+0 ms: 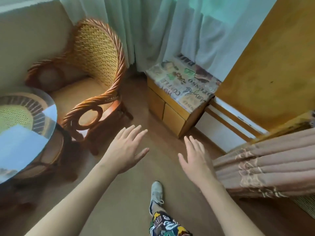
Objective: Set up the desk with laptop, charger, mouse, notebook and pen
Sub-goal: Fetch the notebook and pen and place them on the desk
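Observation:
My left hand (127, 147) is stretched out in front of me over the brown floor, palm down, fingers spread, holding nothing. My right hand (196, 156) reaches forward beside it, also open and empty. No laptop, charger, mouse, notebook or pen shows anywhere in the head view. No desk is in sight either. The picture is slightly blurred.
A wicker armchair (95, 65) stands at the left. A round glass-topped table (25, 133) sits at the left edge. A low wooden cabinet with a printed cloth (180, 89) stands ahead by pale curtains (170, 31). A frilled bed skirt (265, 164) lies right. My foot (156, 193) is below.

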